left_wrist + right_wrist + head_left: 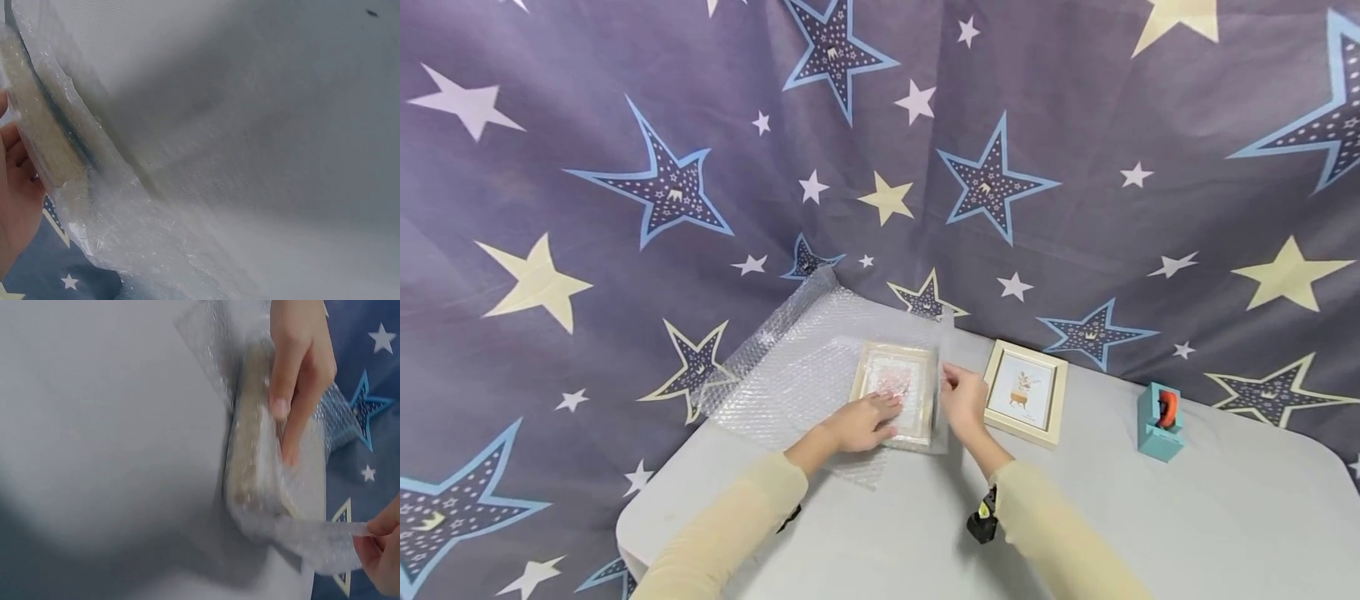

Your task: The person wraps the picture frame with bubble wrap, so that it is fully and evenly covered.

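Picture frame (915, 396), pale-edged and veiled by clear bubble wrap (790, 367), flat on the white table (1247, 500) between the two hands, just left of a second frame (1025, 387) without covering. On the veiled face, the left hand (853, 425), with fingers extended and pressed down rather than hooked round a rail. At the right-hand edge, a loose flap of the wrap, pinched between thumb and fingers of the right hand (962, 402). Expected handling of the frame: stiff, fairly light, simple to lift level; front probably glazed and therefore the most fragile part, with the corners next. Expected handling of the wrap: nearly weightless, soft, springy, apt to slip over a smooth front and to recoil on release. Best hold for lifting: opposite side rails, through the film, without squeezing at the centre. Best hold on the wrap: a broad pinch close to the free edge, drawn snug but not to tearing. Also advisable: gentle, spread pressure from the left, against skidding.
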### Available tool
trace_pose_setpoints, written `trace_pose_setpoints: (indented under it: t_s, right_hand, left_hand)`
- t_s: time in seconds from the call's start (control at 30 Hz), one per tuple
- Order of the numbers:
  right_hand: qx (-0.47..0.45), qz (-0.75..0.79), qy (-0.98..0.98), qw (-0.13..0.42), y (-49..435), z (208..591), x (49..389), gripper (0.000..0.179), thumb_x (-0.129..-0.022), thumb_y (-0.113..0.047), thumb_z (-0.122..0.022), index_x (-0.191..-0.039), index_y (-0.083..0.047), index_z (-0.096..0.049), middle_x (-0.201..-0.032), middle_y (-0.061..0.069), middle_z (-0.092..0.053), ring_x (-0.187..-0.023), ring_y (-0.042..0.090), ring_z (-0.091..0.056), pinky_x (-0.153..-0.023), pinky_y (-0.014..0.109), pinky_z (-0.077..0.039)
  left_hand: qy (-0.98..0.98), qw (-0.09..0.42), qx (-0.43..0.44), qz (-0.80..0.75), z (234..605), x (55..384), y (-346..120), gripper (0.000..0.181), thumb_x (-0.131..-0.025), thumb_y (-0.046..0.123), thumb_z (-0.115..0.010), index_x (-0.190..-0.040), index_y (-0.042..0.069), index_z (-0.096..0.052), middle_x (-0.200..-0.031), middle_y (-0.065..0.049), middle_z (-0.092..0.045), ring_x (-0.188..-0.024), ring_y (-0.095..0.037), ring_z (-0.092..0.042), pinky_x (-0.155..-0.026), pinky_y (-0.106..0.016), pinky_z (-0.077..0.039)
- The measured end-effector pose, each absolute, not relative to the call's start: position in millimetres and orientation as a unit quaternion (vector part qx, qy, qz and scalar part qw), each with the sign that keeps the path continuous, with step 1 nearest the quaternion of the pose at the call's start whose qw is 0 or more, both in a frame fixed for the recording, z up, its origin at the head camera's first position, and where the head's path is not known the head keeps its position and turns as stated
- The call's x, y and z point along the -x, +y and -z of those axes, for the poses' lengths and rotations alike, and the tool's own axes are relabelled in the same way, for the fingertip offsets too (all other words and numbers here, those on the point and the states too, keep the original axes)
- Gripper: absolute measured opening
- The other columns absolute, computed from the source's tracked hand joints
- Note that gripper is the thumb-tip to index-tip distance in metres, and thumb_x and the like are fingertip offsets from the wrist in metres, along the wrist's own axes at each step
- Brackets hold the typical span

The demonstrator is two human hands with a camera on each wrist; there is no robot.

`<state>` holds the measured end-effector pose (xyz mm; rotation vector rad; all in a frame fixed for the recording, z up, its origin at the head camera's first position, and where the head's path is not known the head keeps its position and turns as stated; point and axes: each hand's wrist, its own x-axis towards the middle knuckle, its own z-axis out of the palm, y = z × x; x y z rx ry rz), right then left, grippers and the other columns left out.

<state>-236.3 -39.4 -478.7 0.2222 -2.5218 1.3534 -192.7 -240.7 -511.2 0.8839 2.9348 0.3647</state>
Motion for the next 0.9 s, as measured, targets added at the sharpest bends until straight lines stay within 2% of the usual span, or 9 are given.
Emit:
trace_pose_setpoints:
  t_s: [0.13, 0.27, 0.4, 0.57, 0.67, 0.8, 0.9]
  right_hand:
    - [-0.114, -0.448, -0.876, 0.138, -57, 481, 237, 0.03, -0.084, 0.007, -0.058, -0.11, 0.0, -0.071, -0.099, 0.018, -0.075, -0.077, 0.025, -0.07, -0.065, 0.034, -0.059]
    - [-0.175, -0.399, -0.885, 0.164, -71, 491, 235, 0.03, -0.08, 0.011, -0.059, -0.103, 0.001, -0.073, -0.094, 0.018, -0.075, -0.071, 0.023, -0.069, -0.061, 0.033, -0.058]
    - [-0.215, -0.351, -0.897, 0.16, -79, 499, 233, 0.027, -0.08, 0.01, -0.061, -0.102, 0.0, -0.074, -0.083, 0.015, -0.075, -0.063, 0.022, -0.066, -0.059, 0.031, -0.057]
    - [-0.271, -0.284, -0.907, 0.155, -84, 512, 221, 0.022, -0.078, 0.01, -0.062, -0.092, -0.002, -0.076, -0.079, 0.011, -0.075, -0.067, 0.023, -0.069, -0.063, 0.032, -0.059]
    - [-0.294, -0.269, -0.903, 0.16, -85, 516, 219, 0.021, -0.077, 0.011, -0.061, -0.086, -0.001, -0.076, -0.079, 0.011, -0.075, -0.071, 0.025, -0.072, -0.064, 0.033, -0.061]
    - [-0.284, -0.309, -0.895, 0.149, -83, 515, 225, 0.02, -0.078, 0.01, -0.062, -0.091, 0.002, -0.075, -0.083, 0.013, -0.076, -0.078, 0.028, -0.073, -0.069, 0.035, -0.061]
    - [-0.264, -0.364, -0.887, 0.105, -81, 515, 228, 0.021, -0.079, 0.009, -0.064, -0.097, 0.004, -0.073, -0.087, 0.015, -0.076, -0.082, 0.028, -0.073, -0.074, 0.037, -0.061]
  left_hand:
    - [0.952, 0.025, -0.284, -0.108, 512, 193, -240, 0.05, -0.1, 0.032, -0.045, -0.138, 0.001, -0.049, -0.148, -0.014, -0.046, -0.142, -0.031, -0.039, -0.121, -0.045, -0.028]
    - [0.953, 0.025, -0.281, -0.109, 515, 192, -241, 0.049, -0.1, 0.032, -0.045, -0.138, 0.001, -0.05, -0.148, -0.014, -0.046, -0.142, -0.03, -0.039, -0.121, -0.046, -0.029]
    - [0.952, 0.014, -0.285, -0.11, 516, 193, -241, 0.05, -0.099, 0.033, -0.046, -0.137, 0.001, -0.051, -0.147, -0.013, -0.048, -0.141, -0.03, -0.041, -0.12, -0.047, -0.03]
    - [0.951, 0.003, -0.291, -0.107, 520, 189, -239, 0.047, -0.099, 0.032, -0.047, -0.136, 0.003, -0.053, -0.144, -0.012, -0.051, -0.14, -0.028, -0.043, -0.119, -0.047, -0.031]
    - [0.945, -0.01, -0.307, -0.109, 521, 191, -238, 0.042, -0.099, 0.029, -0.047, -0.129, 0.003, -0.058, -0.141, -0.013, -0.055, -0.138, -0.029, -0.046, -0.118, -0.047, -0.033]
    - [0.946, -0.017, -0.308, -0.101, 518, 196, -239, 0.043, -0.099, 0.03, -0.047, -0.13, 0.002, -0.057, -0.141, -0.013, -0.055, -0.138, -0.029, -0.045, -0.118, -0.046, -0.033]
    - [0.95, 0.008, -0.293, -0.108, 517, 197, -242, 0.05, -0.099, 0.034, -0.046, -0.138, 0.002, -0.05, -0.145, -0.012, -0.05, -0.141, -0.028, -0.041, -0.12, -0.045, -0.03]
